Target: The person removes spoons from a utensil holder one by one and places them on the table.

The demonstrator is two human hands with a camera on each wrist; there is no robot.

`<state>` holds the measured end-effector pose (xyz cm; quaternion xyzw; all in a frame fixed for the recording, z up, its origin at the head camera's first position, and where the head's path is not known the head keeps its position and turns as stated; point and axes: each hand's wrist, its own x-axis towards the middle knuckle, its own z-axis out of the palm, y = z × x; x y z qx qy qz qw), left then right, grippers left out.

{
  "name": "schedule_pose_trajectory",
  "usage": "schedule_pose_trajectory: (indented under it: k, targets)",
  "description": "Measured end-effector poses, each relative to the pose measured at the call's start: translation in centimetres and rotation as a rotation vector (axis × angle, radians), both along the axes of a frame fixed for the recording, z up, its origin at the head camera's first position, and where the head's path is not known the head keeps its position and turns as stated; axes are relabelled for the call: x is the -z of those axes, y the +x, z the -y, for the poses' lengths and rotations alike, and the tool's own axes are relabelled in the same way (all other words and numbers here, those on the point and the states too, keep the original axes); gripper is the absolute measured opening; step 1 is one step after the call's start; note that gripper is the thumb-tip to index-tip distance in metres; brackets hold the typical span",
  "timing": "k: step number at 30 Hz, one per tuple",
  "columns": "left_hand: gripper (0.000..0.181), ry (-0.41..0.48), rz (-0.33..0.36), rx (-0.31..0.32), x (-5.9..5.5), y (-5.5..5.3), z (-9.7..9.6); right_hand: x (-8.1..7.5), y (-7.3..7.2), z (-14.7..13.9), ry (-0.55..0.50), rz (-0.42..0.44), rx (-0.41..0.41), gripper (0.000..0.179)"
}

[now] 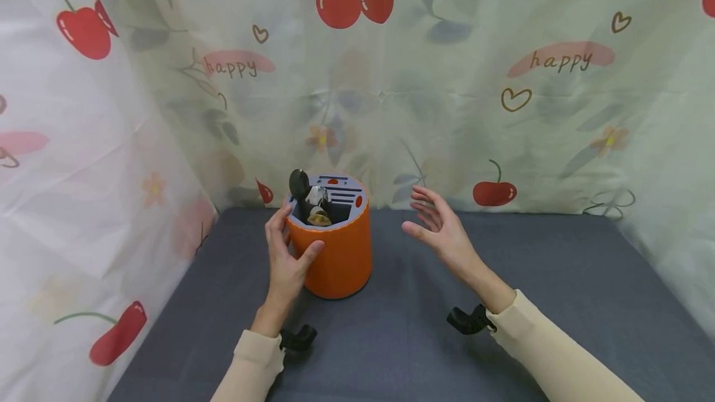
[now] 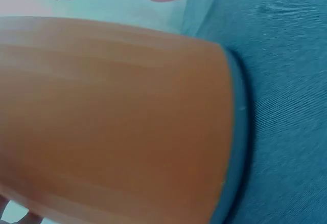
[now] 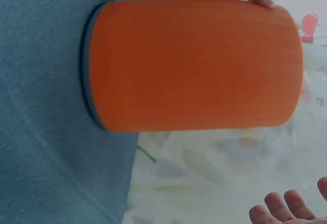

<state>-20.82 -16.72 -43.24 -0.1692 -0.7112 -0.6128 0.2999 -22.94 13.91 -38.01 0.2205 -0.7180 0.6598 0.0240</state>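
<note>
An orange cylindrical utensil holder [image 1: 341, 259] with a grey slotted top [image 1: 341, 183] stands upright on the dark cloth. From its large front opening rise a black round-headed spoon [image 1: 299, 183] and a shiny metal piece [image 1: 318, 196], with a gold-toned rounded end lower down; their lower parts are hidden inside. My left hand [image 1: 286, 259] rests against the holder's left side, fingers near the rim and thumb across the front. Spread and empty, my right hand [image 1: 441, 231] hovers to the right, apart from the holder. In the right wrist view, the orange wall [image 3: 194, 65] shows left fingers at its edge.
Dark grey-blue cloth [image 1: 558, 303] covers the table. Pale curtains [image 1: 380, 129] printed with cherries, hearts and flowers close off the back and both sides, the back one hanging just behind the holder. Black wrist bands [image 1: 468, 320] sit by both cream sleeves.
</note>
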Motion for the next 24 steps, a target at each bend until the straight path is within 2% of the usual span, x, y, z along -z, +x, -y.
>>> schedule_pose_trajectory:
  k: [5, 7, 13, 24]
  targets:
    - [0.08, -0.014, 0.026, -0.016, -1.9, 1.2, -0.5, -1.1, 0.4, 0.5, -0.023, -0.014, -0.029, 0.072]
    - [0.08, -0.014, 0.029, -0.016, -1.5, 0.9, -0.4, -1.6, 0.5, 0.8, -0.038, -0.022, -0.049, 0.071]
    - [0.083, -0.028, 0.008, -0.033, 1.2, -0.9, 0.6, -2.7, 0.3, 1.9, -0.068, -0.056, -0.104, 0.064]
    - [0.082, -0.029, -0.003, -0.058, 1.5, -0.8, 0.6, -3.7, -0.2, 3.1, -0.05, -0.055, -0.15, 0.056]
